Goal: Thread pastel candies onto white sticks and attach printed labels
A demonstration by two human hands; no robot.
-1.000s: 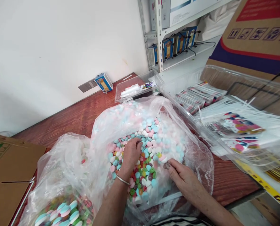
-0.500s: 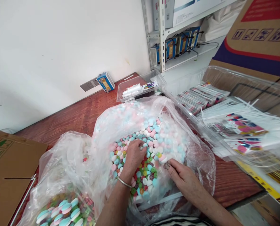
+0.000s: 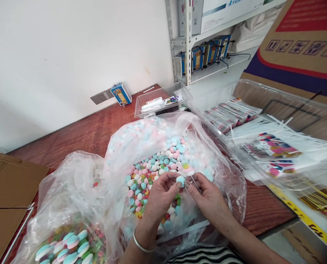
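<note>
As fingers (image 3: pixel 167 177) pinch, rounded candy (image 3: pixel 180 179), crinkled plastic (image 3: pixel 122 141)

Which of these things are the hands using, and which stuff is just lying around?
In use, it seems:
Left hand, pinching a blue sweet
Right hand, holding a stick
Sweets in the bag
Perhaps the white sticks on the right

Just lying around, probably:
Blue box by the socket
Cardboard box on the left
Shelf
</note>
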